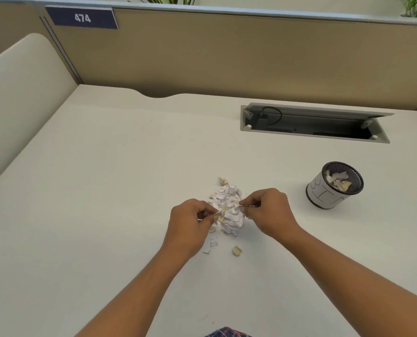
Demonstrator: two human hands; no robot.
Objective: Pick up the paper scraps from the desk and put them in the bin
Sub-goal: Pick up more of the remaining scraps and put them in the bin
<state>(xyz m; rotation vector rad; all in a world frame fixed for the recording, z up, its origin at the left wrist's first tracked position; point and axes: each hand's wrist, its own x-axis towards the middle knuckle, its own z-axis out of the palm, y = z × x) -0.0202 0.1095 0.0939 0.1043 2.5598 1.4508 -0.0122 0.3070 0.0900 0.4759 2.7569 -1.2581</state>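
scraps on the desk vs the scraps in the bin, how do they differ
The scraps on the desk form a large, spread heap with strays lying loose nearby; the scraps in the bin are a small bunch held inside the mesh wall. The desk heap has both hands at it, the left hand and right hand pinching at its sides; the bin's scraps are untouched. Both are torn white and tan paper bits.

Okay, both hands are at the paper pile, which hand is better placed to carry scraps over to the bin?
Probably the right hand. The bin stands to its right, beyond the scrap pile, so the left hand would have to cross over.
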